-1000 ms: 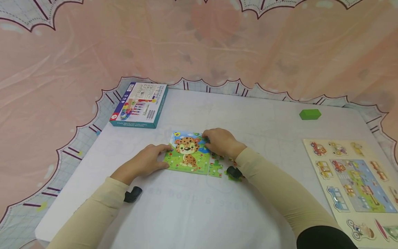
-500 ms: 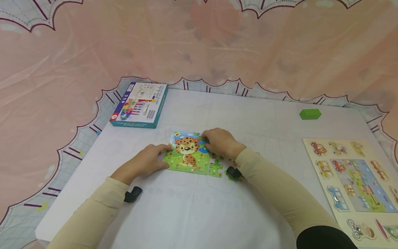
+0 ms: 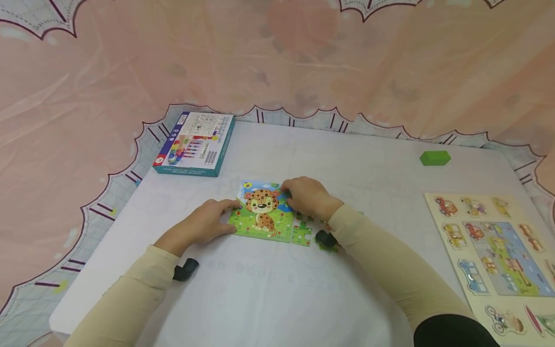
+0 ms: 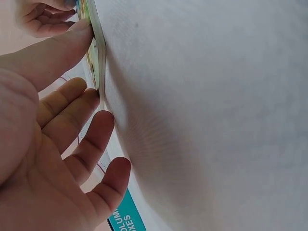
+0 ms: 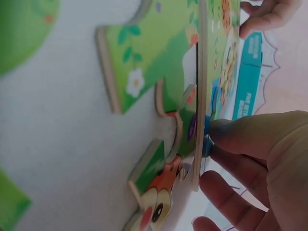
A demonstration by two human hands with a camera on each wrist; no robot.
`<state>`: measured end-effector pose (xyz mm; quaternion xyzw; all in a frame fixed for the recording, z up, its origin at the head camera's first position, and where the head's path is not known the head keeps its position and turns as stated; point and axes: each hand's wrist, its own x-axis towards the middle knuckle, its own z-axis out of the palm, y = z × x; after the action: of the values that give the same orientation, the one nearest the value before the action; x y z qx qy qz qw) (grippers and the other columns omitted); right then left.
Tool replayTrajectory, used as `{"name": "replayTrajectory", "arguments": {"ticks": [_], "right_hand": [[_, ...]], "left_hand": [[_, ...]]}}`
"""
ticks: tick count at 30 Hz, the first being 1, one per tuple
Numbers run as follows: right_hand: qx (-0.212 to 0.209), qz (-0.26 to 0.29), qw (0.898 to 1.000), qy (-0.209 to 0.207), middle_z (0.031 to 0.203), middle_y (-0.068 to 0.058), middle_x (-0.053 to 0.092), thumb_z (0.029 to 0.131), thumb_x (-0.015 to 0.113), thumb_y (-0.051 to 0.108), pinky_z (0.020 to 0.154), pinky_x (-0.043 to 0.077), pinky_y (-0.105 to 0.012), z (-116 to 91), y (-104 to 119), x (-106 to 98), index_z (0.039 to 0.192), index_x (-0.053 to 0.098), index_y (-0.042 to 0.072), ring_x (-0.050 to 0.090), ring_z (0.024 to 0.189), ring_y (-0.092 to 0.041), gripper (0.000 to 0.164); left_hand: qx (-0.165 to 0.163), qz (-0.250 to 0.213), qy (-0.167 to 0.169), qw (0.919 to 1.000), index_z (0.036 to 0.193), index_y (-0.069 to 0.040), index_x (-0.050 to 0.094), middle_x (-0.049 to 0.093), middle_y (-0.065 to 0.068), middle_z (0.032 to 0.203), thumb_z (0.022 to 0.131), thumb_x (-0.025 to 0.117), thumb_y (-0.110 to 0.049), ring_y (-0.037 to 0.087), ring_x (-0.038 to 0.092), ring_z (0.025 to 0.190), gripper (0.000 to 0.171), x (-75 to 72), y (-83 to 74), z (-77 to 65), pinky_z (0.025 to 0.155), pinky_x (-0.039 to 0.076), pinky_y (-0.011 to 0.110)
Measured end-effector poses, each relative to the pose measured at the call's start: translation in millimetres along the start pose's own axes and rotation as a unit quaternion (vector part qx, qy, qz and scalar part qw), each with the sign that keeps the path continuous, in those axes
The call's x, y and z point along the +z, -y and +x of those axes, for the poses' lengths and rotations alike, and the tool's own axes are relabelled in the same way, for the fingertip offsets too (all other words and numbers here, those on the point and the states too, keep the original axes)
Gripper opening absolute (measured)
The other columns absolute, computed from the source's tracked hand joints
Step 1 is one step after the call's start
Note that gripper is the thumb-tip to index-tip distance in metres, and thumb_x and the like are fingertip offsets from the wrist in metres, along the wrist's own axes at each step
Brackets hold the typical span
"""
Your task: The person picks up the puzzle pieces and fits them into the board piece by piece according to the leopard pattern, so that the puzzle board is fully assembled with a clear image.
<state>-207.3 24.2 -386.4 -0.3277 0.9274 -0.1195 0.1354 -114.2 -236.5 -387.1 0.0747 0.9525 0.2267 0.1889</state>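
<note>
A leopard jigsaw puzzle (image 3: 260, 232) with a green meadow and blue sky lies on the white table. My left hand (image 3: 205, 222) rests against its left side, thumb and fingers spread along the edge; the left wrist view shows these fingertips touching the board's rim (image 4: 102, 57). At the upper right part of the puzzle, my right hand (image 3: 311, 197) pinches a small blue puzzle piece (image 5: 207, 147) between thumb and fingers, low at the board. My fingers hide most of that piece. Just right of the board lie several loose pieces, among them a green one (image 3: 301, 235).
A flat teal-sided box (image 3: 195, 144) lies at the back left of the table (image 3: 260, 299). At the back right sits a green block (image 3: 435, 158). A vehicle picture board (image 3: 451, 267) is at the right. In the right wrist view, a piece with an eye (image 5: 156, 207) is near.
The head view has shifted very slightly. Both hands stay in the same places at the puzzle.
</note>
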Motion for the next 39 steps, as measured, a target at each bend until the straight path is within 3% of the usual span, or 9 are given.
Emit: {"name": "replayTrajectory", "arguments": {"ticks": [15,26,39], "right_hand": [[-0.004,0.020,1.000,0.009,0.134,-0.008,0.062,0.098,0.064,0.024,0.104,0.044,-0.043,0.0,-5.9,-4.1,0.134,0.062,0.009,0.055,0.125,-0.027,0.039],[0.004,0.050,0.999,-0.002,0.140,-0.010,0.057,0.098,0.062,0.025,0.107,0.040,-0.047,-20.0,-18.7,-19.9,0.139,0.058,0.007,0.050,0.131,-0.031,0.045],[0.015,0.035,0.999,0.025,0.142,-0.012,0.055,0.095,0.067,0.025,0.111,0.035,-0.048,-37.5,-28.8,-12.8,0.141,0.055,0.006,0.047,0.134,-0.032,0.051]], "left_hand": [[-0.002,-0.004,0.000,1.0000,0.146,-0.010,0.051,0.054,0.017,0.138,0.091,0.076,-0.024,0.037,0.047,0.126,0.063,-1.7,-1.9,0.1,0.105,0.039,0.054],[-0.003,0.002,0.000,1.0000,0.147,-0.010,0.050,0.055,0.017,0.136,0.091,0.076,-0.024,0.036,0.048,0.124,0.063,-2.8,-4.2,-1.3,0.104,0.040,0.053],[-0.007,0.000,0.002,1.0000,0.147,-0.010,0.050,0.054,0.017,0.138,0.091,0.076,-0.024,0.036,0.047,0.125,0.063,-1.5,-3.4,-0.8,0.105,0.040,0.054]]}}
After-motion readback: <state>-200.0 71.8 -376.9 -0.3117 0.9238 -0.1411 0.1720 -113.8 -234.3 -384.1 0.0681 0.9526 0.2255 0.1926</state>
